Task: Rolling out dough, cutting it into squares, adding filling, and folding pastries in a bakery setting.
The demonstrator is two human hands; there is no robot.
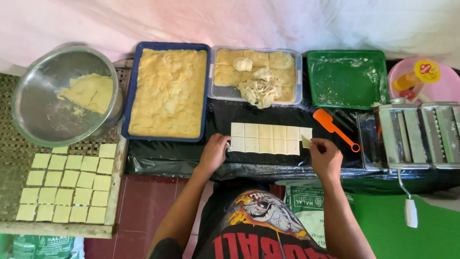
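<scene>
A thin dough sheet [266,138], cut into small squares, lies on the black plastic-covered work surface [163,153]. My left hand [214,152] rests with its fingers on the sheet's left end. My right hand [325,156] is at the sheet's right end and pinches one cut dough square [305,141], lifted at its corner.
A blue tray of dough [166,92] and a clear tub of dough scraps [257,76] sit behind. A steel bowl [57,98] stands at left above a woven rack with several cut squares [67,184]. An orange scraper [334,128], green tray [347,77] and pasta roller [417,136] are at right.
</scene>
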